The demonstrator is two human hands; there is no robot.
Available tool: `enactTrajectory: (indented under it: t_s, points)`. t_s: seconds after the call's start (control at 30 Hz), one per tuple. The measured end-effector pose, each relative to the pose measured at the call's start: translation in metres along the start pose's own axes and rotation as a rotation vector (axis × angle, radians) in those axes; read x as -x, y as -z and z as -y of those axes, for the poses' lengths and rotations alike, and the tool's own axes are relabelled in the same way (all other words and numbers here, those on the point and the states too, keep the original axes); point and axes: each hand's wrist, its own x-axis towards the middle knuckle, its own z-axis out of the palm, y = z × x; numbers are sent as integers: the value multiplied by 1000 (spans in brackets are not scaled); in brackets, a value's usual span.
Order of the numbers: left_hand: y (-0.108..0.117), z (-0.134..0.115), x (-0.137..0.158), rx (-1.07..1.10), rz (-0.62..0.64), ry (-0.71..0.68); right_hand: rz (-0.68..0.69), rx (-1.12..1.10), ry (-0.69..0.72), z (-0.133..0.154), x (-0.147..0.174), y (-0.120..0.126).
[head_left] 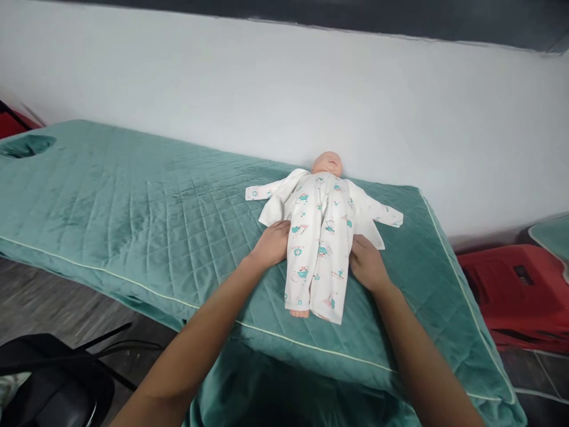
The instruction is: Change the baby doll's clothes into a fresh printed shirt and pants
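Observation:
A baby doll (328,163) lies on its back with its head toward the wall. It wears a white printed baby shirt (368,214), whose sleeves spread to both sides, and matching baby trousers (317,237) pulled high over the chest. Toes of one foot (299,313) poke out of a trouser leg. At the left side of the trousers, my left hand (273,244) is closed on the cloth near the hip. My right hand (368,261) grips the opposite side, its fingertips partly hidden by fabric.
The doll rests on a massage bed (178,237) with a quilted green cover, set against a white wall (284,95). Red plastic chairs (515,290) stand beyond its right end. A black chair (53,379) is at the lower left. The bed has a face hole (29,146) far left.

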Motion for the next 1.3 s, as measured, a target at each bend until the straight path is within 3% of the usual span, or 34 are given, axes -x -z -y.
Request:
enactTrajectory:
  t_s: [0.13, 0.3, 0.37, 0.43, 0.5, 0.6, 0.7, 0.83, 0.93, 1.03, 1.13, 1.23, 1.3]
  points:
    - [2, -8, 20, 37, -109, -19, -102, -73, -23, 0, 4, 3]
    - [6, -14, 37, 151, -56, -4, -107, -51, -29, 6, 16, 10]
    - [6, -12, 39, 207, -95, 26, -77, -40, -34, 9, 23, 11]
    - [3, -6, 37, 256, -200, 136, -28, -55, -38, 12, 30, 10]
    - [-1, 2, 35, 264, -347, 341, -17, -98, -64, 14, 35, 9]
    - [-8, 12, 31, 205, -479, 652, -190, -161, -212, 8, 40, 11]
    - [-11, 17, 26, 99, -463, 801, -377, -134, -449, -16, 39, 16]
    - [-11, 26, 14, 26, -387, 862, -337, -37, -692, -58, 28, 22]
    - [-9, 36, 4, 47, -369, 859, -257, 31, -707, -75, 13, 21]
    - [-7, 45, 0, 100, -373, 813, -198, 27, -681, -75, -4, 21]
    - [-5, 49, 1, 200, -439, 784, -228, -236, -795, -63, -13, 24]
    - [-5, 50, 3, 363, -492, 864, -369, -799, -925, -50, -11, 29]
    - [-5, 50, 3, 475, -527, 891, -414, -1149, -938, -45, -10, 33]
